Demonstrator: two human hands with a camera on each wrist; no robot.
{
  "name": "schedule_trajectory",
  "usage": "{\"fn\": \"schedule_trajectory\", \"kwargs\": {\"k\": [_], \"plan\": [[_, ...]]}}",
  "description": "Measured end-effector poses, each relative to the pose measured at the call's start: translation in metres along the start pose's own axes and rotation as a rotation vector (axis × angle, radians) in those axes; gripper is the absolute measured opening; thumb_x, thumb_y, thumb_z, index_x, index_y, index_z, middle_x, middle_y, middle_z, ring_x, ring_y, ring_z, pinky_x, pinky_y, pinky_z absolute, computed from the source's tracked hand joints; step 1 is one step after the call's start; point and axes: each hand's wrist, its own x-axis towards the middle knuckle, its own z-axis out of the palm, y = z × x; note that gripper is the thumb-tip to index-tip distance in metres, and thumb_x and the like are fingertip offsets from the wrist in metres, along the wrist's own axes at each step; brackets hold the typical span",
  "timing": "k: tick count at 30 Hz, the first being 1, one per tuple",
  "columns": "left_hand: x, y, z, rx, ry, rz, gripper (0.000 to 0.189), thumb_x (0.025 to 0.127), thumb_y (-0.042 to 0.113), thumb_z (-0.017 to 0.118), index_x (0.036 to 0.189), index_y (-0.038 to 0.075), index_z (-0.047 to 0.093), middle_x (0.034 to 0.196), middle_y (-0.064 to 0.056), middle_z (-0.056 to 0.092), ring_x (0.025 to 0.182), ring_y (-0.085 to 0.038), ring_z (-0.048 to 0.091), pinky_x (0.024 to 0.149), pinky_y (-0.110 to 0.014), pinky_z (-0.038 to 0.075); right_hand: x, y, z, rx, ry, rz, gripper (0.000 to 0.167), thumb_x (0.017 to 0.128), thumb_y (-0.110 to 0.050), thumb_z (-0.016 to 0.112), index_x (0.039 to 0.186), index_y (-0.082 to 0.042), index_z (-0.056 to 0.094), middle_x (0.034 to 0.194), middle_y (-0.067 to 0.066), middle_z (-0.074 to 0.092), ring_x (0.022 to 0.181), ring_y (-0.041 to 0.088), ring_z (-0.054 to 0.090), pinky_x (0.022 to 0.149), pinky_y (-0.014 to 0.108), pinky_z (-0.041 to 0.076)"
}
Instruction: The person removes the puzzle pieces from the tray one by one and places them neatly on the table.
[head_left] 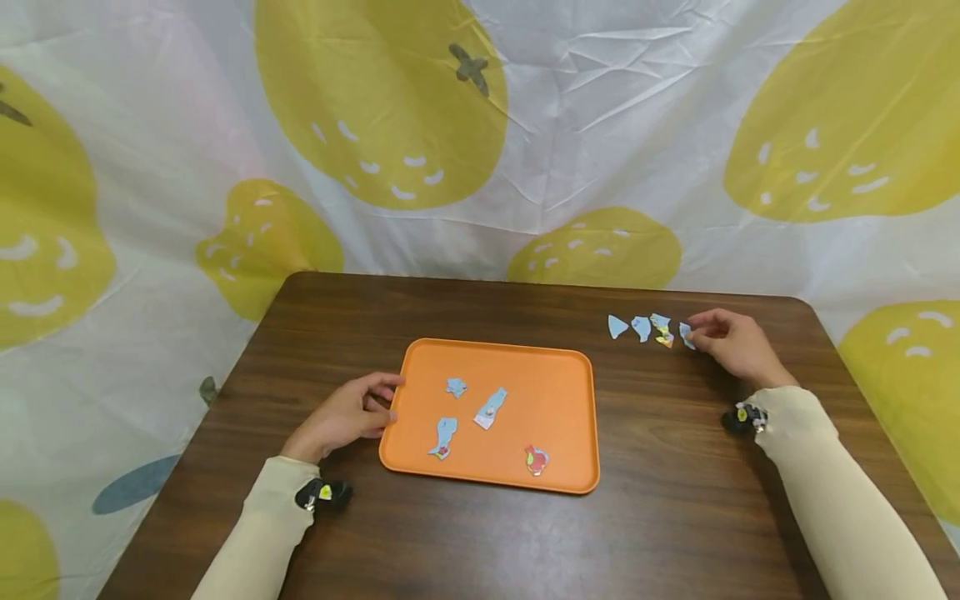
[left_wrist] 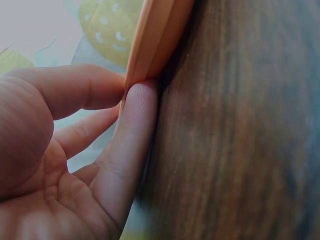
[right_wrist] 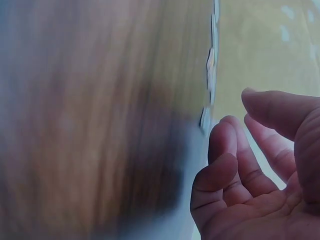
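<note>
An orange tray (head_left: pixel 480 353) lies on the table. At its left edge my left hand (head_left: pixel 352 417) pinches the rim, which the left wrist view shows between the thumb and a finger (left_wrist: pixel 137 115). Four small irregular pieces in a row lie at the table's back right, mostly light blue. My right hand (head_left: pixel 738 346) is at the rightmost light-blue piece (head_left: pixel 686 335); its fingertips are at or just above that piece. In the right wrist view the thumb and loosely bent fingers (right_wrist: pixel 222 172) stand apart with nothing between them, and the piece (right_wrist: pixel 204 120) lies flat beyond them.
On the tray are a small blue piece (head_left: pixel 456 387), a long blue piece (head_left: pixel 491 408), a blue piece with a red spot (head_left: pixel 444 437) and a red piece (head_left: pixel 536 460). A fruit-print cloth (head_left: pixel 540 150) hangs behind the brown wooden table (head_left: pixel 675 500).
</note>
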Motion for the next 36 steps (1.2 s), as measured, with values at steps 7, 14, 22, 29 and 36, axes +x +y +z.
{"fn": "schedule_trajectory", "kwargs": {"k": [7, 14, 22, 29, 36], "plan": [[0.002, 0.001, 0.001, -0.005, -0.007, -0.003, 0.054, 0.099, 0.006, 0.072, 0.151, 0.014, 0.057, 0.127, -0.018, 0.055, 0.096, -0.023, 0.063, 0.076, -0.036, 0.063, -0.009, -0.018, 0.007, 0.054, 0.012, -0.053, 0.033, 0.098, -0.017, 0.078, 0.124, 0.001, 0.071, 0.103, 0.021, 0.076, 0.079, -0.007, 0.064, 0.068, 0.014, 0.049], [0.004, 0.002, 0.001, -0.003, -0.008, -0.009, 0.054, 0.099, 0.006, 0.072, 0.151, 0.015, 0.057, 0.127, -0.017, 0.055, 0.097, -0.024, 0.063, 0.077, -0.036, 0.063, -0.017, -0.037, 0.012, 0.073, 0.044, -0.110, 0.028, 0.098, -0.014, 0.077, 0.122, 0.000, 0.072, 0.105, 0.020, 0.076, 0.080, -0.006, 0.063, 0.069, 0.013, 0.048], [0.001, 0.001, 0.000, -0.004, -0.008, -0.009, 0.053, 0.101, 0.007, 0.071, 0.151, 0.015, 0.056, 0.129, -0.018, 0.053, 0.099, -0.025, 0.063, 0.079, -0.037, 0.063, -0.024, -0.057, 0.023, 0.123, 0.026, -0.096, 0.030, 0.100, -0.022, 0.075, 0.123, -0.003, 0.072, 0.104, 0.010, 0.074, 0.082, -0.001, 0.064, 0.070, 0.017, 0.050], [0.000, 0.000, 0.000, -0.006, -0.002, -0.015, 0.053, 0.100, 0.006, 0.070, 0.150, 0.016, 0.057, 0.129, -0.018, 0.054, 0.098, -0.025, 0.063, 0.078, -0.037, 0.063, -0.032, -0.071, 0.036, 0.189, -0.018, -0.082, 0.031, 0.100, -0.024, 0.076, 0.124, -0.005, 0.072, 0.107, 0.010, 0.075, 0.083, 0.004, 0.064, 0.068, 0.020, 0.052], [-0.001, -0.001, 0.001, -0.015, -0.008, -0.006, 0.053, 0.101, 0.006, 0.069, 0.151, 0.015, 0.056, 0.129, -0.018, 0.053, 0.097, -0.024, 0.063, 0.078, -0.036, 0.063, -0.040, -0.083, 0.043, 0.193, -0.057, -0.113, 0.031, 0.101, -0.023, 0.075, 0.124, -0.003, 0.071, 0.109, 0.014, 0.075, 0.087, 0.006, 0.066, 0.071, 0.020, 0.053]]}}
